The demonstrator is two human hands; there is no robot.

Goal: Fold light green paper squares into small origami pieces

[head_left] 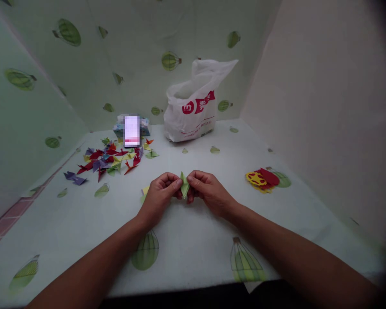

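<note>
Between my two hands is a small folded piece of light green paper [184,185], narrow and diamond-shaped, held upright just above the table. My left hand [164,189] pinches its left side with thumb and fingers. On the other side, my right hand [206,189] grips it with thumb and fingertips. Partly hidden behind my left hand lies a bit of yellow paper [145,190]. Farther off to the left, a pile of folded paper cranes [111,159] in red, purple, green, yellow and orange is spread over the table.
A phone with a lit, blurred screen [131,131] leans on a tissue box [146,127] behind the pile. A white plastic bag [191,111] with red print stands at the back. Red and yellow cut-out shapes [263,179] lie at right. Balloon-patterned cloth covers the table [196,240].
</note>
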